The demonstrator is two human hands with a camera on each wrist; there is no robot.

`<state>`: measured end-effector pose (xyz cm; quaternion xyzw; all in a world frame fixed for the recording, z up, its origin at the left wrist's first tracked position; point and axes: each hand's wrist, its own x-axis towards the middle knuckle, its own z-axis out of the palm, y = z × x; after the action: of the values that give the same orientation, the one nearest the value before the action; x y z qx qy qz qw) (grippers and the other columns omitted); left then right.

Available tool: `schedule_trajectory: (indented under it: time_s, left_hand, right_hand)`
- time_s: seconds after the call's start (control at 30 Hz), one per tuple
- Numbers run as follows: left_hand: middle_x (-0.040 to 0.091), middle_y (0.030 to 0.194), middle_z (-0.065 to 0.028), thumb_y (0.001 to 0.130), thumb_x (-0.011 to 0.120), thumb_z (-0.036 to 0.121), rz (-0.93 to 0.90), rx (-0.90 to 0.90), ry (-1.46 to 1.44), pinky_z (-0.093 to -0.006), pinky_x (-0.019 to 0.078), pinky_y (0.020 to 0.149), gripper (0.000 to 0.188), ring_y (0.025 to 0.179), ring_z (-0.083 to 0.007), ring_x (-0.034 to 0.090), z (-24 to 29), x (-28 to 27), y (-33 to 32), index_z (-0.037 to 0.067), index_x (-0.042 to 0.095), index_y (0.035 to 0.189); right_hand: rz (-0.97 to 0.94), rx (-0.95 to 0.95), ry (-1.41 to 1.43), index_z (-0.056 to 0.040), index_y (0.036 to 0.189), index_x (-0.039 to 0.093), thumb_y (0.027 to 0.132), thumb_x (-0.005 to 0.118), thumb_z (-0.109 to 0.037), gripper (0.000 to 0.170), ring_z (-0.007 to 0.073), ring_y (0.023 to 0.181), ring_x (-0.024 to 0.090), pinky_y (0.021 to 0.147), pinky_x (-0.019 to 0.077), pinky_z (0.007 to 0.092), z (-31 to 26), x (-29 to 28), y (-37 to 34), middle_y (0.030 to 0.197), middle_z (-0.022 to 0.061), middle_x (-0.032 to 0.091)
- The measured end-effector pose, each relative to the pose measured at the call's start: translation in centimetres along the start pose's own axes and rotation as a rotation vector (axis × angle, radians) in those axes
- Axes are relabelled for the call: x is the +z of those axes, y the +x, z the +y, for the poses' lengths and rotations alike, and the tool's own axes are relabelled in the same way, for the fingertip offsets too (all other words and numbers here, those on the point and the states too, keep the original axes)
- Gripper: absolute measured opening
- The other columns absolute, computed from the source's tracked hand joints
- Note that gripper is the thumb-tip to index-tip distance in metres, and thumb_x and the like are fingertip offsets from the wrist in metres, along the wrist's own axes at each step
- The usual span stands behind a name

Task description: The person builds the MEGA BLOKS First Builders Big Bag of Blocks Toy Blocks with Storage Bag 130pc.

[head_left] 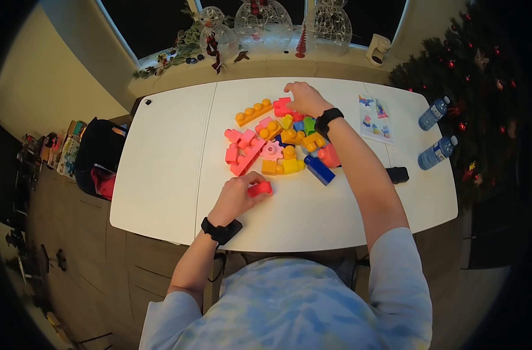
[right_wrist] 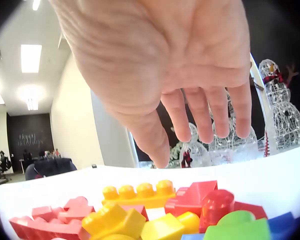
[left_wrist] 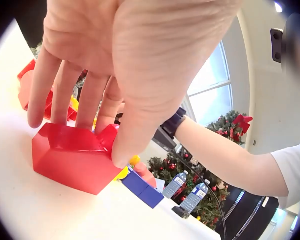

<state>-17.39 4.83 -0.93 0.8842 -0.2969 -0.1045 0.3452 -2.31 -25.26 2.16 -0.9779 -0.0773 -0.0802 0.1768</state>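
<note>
My left hand (head_left: 236, 195) holds a red block (head_left: 260, 189) near the table's front, apart from the pile. In the left wrist view the thumb lies at one side of that red block (left_wrist: 80, 162) and the fingers at its far edge. Over the back of the pile, my right hand (head_left: 308, 99) is beside a red block (head_left: 282, 107). The right wrist view shows this hand (right_wrist: 165, 65) with its fingers extended and nothing held, above yellow (right_wrist: 162, 229), red and green blocks (right_wrist: 237, 227). A long orange block (head_left: 254, 112) lies at the pile's back left.
On the white table (head_left: 155, 169), a picture sheet (head_left: 377, 119) lies right of the pile. Two water bottles (head_left: 434, 114) stand near the right edge, with a black object (head_left: 398, 175) nearby. A dark blue block (head_left: 319, 170) lies at the pile's front right.
</note>
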Motion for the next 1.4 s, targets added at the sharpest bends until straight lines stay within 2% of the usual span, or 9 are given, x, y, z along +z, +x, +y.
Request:
schedule_trajectory:
  time_s: [0.13, 0.27, 0.43, 0.57, 0.63, 0.77, 1.07, 1.13, 1.4]
  left_hand:
    - [0.073, 0.116, -0.0137, 0.076, 0.086, 0.023, -0.004, -0.01, -0.029, -0.0414, 0.0554, 0.094, 0.05, 0.106, -0.0325, 0.069, -0.8, 0.3, -0.3, 0.004, 0.068, 0.119]
    - [0.074, 0.106, -0.0142, 0.074, 0.09, 0.022, 0.068, 0.047, -0.033, -0.0393, 0.057, 0.088, 0.055, 0.1, -0.0317, 0.071, -2.0, 0.7, -0.6, 0.003, 0.068, 0.12]
    - [0.073, 0.108, -0.0136, 0.074, 0.087, 0.018, 0.038, 0.004, -0.072, -0.0409, 0.0554, 0.092, 0.046, 0.102, -0.0324, 0.068, -2.5, 0.4, -0.4, 0.004, 0.071, 0.115]
    - [0.074, 0.104, -0.0126, 0.073, 0.087, 0.017, 0.06, 0.037, -0.07, -0.0408, 0.0554, 0.092, 0.039, 0.101, -0.0324, 0.068, -2.8, 1.0, -0.5, 0.006, 0.074, 0.108]
    - [0.074, 0.104, -0.0124, 0.073, 0.087, 0.017, 0.065, 0.049, -0.068, -0.0408, 0.0554, 0.092, 0.039, 0.101, -0.0324, 0.068, -2.5, 1.0, -0.7, 0.007, 0.074, 0.108]
    - [0.074, 0.106, -0.0121, 0.072, 0.088, 0.019, 0.059, 0.079, -0.041, -0.0407, 0.0554, 0.092, 0.039, 0.103, -0.032, 0.068, -2.5, 1.5, -1.0, 0.008, 0.075, 0.108]
    - [0.076, 0.101, -0.0114, 0.071, 0.09, 0.021, 0.044, 0.094, 0.016, -0.0388, 0.0568, 0.086, 0.04, 0.093, -0.0306, 0.071, -1.0, 1.4, -0.7, 0.008, 0.077, 0.107]
    - [0.076, 0.101, -0.0116, 0.072, 0.09, 0.022, 0.051, 0.093, 0.015, -0.0389, 0.0568, 0.086, 0.04, 0.092, -0.0306, 0.071, -0.6, 1.6, -0.8, 0.008, 0.077, 0.107]
    - [0.075, 0.097, -0.0123, 0.071, 0.089, 0.024, 0.101, 0.096, 0.038, -0.0411, 0.0565, 0.084, 0.043, 0.094, -0.0321, 0.07, 0.2, 2.8, -0.5, 0.01, 0.077, 0.11]
  right_hand:
    - [-0.106, 0.085, -0.123, -0.0067, 0.12, 0.065, 0.071, 0.083, -0.018, 0.054, 0.0352, 0.12, 0.062, 0.099, 0.0529, 0.0445, -0.5, 4.7, 3.4, 0.121, 0.0175, 0.067]
    - [-0.281, 0.123, -0.25, -0.008, 0.107, 0.068, 0.06, 0.09, -0.02, 0.053, 0.035, 0.116, 0.064, 0.095, 0.0548, 0.0444, -0.8, 6.0, 5.3, 0.114, 0.0154, 0.069]
    - [-0.256, 0.017, -0.239, -0.0048, 0.109, 0.071, 0.064, 0.09, -0.021, 0.051, 0.0366, 0.112, 0.068, 0.095, 0.0571, 0.0449, -0.1, 5.1, 5.3, 0.114, 0.0191, 0.072]
    - [-0.098, 0.011, 0.322, -0.0026, 0.122, 0.065, 0.075, 0.085, -0.023, 0.056, 0.0298, 0.108, 0.069, 0.092, 0.0572, 0.0386, -3.3, -1.6, 0.7, 0.113, 0.0165, 0.071]
    - [-0.184, -0.052, 0.746, -0.0058, 0.133, 0.06, 0.077, 0.082, -0.011, 0.06, 0.0183, 0.116, 0.064, 0.095, 0.0549, 0.0333, -4.5, -3.2, -4.1, 0.125, 0.0097, 0.066]
    - [-0.567, -0.012, 1.104, -0.0052, 0.139, 0.053, 0.078, 0.079, 0.002, 0.067, 0.0175, 0.128, 0.057, 0.102, 0.053, 0.0352, -6.8, -3.4, -14.6, 0.138, 0.0066, 0.059]
    - [-0.555, -0.199, 0.726, -0.0074, 0.139, 0.056, 0.08, 0.072, -0.002, 0.061, 0.0225, 0.128, 0.06, 0.105, 0.0487, 0.0326, -6.0, 2.1, -20.1, 0.137, 0.0114, 0.062]
    - [-0.299, -0.291, 0.654, -0.0057, 0.14, 0.056, 0.081, 0.072, -0.003, 0.061, 0.0271, 0.123, 0.063, 0.102, 0.0506, 0.0366, -6.2, 2.0, -20.7, 0.137, 0.0132, 0.063]
    - [-0.262, -0.186, 0.529, -0.0051, 0.141, 0.055, 0.082, 0.081, -0.012, 0.064, 0.0333, 0.113, 0.068, 0.096, 0.0543, 0.0411, -7.4, 3.0, -21.3, 0.125, 0.0179, 0.068]
